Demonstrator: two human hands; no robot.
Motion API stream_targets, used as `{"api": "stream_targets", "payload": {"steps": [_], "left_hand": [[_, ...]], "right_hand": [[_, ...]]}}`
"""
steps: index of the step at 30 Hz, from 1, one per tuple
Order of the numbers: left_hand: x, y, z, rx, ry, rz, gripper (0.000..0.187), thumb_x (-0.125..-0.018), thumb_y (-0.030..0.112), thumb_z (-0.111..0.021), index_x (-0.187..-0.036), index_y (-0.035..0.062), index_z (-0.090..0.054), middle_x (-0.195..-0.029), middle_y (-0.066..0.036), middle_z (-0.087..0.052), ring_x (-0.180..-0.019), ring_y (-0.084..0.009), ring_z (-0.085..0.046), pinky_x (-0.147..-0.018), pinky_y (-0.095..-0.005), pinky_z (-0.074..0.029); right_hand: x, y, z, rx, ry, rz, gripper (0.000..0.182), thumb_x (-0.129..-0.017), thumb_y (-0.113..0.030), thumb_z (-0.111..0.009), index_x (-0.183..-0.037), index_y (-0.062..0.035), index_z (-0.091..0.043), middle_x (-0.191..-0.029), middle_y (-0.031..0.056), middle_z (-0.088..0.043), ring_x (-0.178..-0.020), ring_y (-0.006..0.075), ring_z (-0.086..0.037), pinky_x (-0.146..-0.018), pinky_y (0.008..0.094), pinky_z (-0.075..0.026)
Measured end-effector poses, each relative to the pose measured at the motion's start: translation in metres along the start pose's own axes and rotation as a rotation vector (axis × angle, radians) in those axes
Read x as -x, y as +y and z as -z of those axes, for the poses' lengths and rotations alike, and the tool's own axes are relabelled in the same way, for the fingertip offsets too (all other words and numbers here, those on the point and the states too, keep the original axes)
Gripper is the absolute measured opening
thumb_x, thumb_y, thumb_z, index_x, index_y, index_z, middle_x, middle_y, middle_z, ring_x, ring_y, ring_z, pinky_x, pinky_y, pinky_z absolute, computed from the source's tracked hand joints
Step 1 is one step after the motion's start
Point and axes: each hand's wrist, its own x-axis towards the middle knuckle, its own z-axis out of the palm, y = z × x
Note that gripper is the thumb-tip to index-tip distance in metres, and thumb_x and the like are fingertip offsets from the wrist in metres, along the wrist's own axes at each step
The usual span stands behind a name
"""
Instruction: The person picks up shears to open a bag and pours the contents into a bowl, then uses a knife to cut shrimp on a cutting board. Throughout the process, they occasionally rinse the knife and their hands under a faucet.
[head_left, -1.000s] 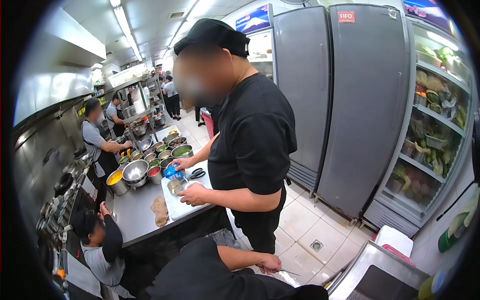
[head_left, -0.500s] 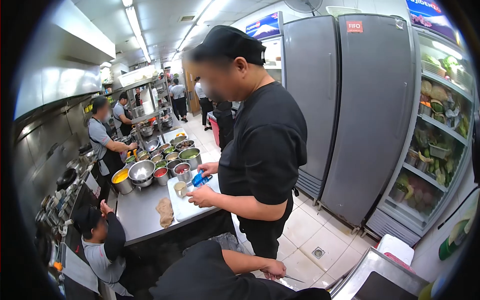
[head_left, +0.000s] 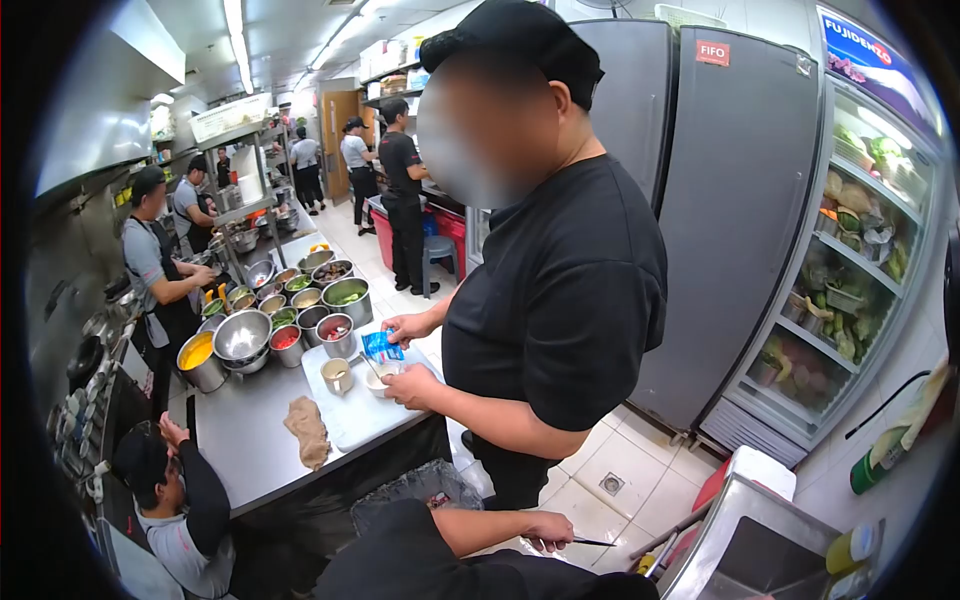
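At the bottom of the view, my left hand (head_left: 549, 531) reaches out from a black sleeve, fingers closed round what looks like a knife (head_left: 592, 542). Its thin, dark blade points to the right, over the tiled floor; the grip is hidden in my fist. A lined bin (head_left: 420, 487) stands under the counter, beyond my forearm. To the right of the knife is a steel sink (head_left: 735, 540). My right hand does not show.
Close in front, a co-worker in black (head_left: 560, 270) holds a blue packet (head_left: 382, 346) over a white bowl (head_left: 378, 378). A beige cup (head_left: 337, 376) and brown cloth (head_left: 307, 432) lie nearby. Another person crouches at left (head_left: 180, 490). Tall fridges (head_left: 735, 230) line the right.
My view has shifted, showing more of the bin and sink. The knife stays in my hand. The co-worker's packet is over the white bowl, and the beige cup stands apart from their hand.
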Motion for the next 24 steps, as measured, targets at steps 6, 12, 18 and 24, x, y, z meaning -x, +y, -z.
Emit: {"api": "stream_targets", "payload": {"steps": [6, 12, 18, 24], "left_hand": [[0.007, -0.003, 0.009, -0.078, -0.115, -0.094, 0.022, -0.09, 0.027, -0.05, -0.099, 0.0095, -0.058, -0.084, -0.002, -0.061, -0.064, -0.0112, -0.057, -0.051, -0.0297, -0.047], [0.028, -0.001, 0.004, -0.089, -0.229, -0.132, 0.025, -0.092, 0.029, -0.048, -0.101, 0.0091, -0.059, -0.087, -0.001, -0.062, -0.067, -0.0114, -0.057, -0.054, -0.0266, -0.046], [0.052, -0.02, 0.004, -0.032, -0.251, -0.112, 0.026, -0.091, 0.028, -0.047, -0.104, 0.0092, -0.059, -0.092, -0.001, -0.065, -0.069, -0.0112, -0.057, -0.055, -0.0276, -0.047], [0.062, -0.027, -0.019, 0.046, -0.231, -0.114, 0.027, -0.092, 0.027, -0.046, -0.109, 0.0088, -0.058, -0.097, -0.003, -0.066, -0.071, -0.0114, -0.058, -0.056, -0.0292, -0.049]], "right_hand": [[0.096, -0.198, 0.05, -0.099, 0.067, 0.344, 0.039, -0.08, -0.012, -0.07, -0.117, 0.0004, -0.064, -0.111, 0.0198, -0.067, -0.095, 0.0272, -0.066, -0.083, 0.0349, -0.052], [0.13, -0.236, 0.037, 0.043, 0.264, 0.431, 0.035, -0.077, -0.007, -0.071, -0.11, 0.0003, -0.064, -0.106, 0.02, -0.066, -0.09, 0.0327, -0.065, -0.078, 0.036, -0.053], [0.14, -0.196, 0.017, 0.176, 0.698, 0.231, 0.01, -0.079, -0.002, -0.065, -0.084, -0.001, -0.056, -0.078, 0.0181, -0.058, -0.068, 0.0326, -0.054, -0.065, 0.0392, -0.046], [0.113, -0.029, -0.015, 0.141, 0.653, -0.057, 0.026, -0.083, -0.019, -0.065, -0.104, -0.0043, -0.063, -0.077, 0.0225, -0.058, -0.073, 0.0388, -0.054, -0.067, 0.0451, -0.044]]}}
